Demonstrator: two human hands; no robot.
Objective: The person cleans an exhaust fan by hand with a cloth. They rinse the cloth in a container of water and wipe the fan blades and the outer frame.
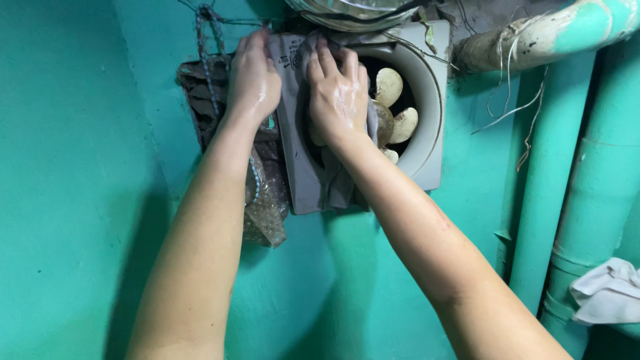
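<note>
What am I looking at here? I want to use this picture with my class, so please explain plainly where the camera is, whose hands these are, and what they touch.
The camera sits on a person's head and looks along their two bare arms, so there is only this one view. The hands are at a square grey exhaust fan set in a turquoise wall. The left hand rests on the fan's left edge. The right hand, which looks wet, presses a grey cloth against the round opening, beside the pale fan blades. Left of the fan hangs a dirty plastic bag on a cord. Painted pipes run down the right side, with a white rag lying on one.
</note>
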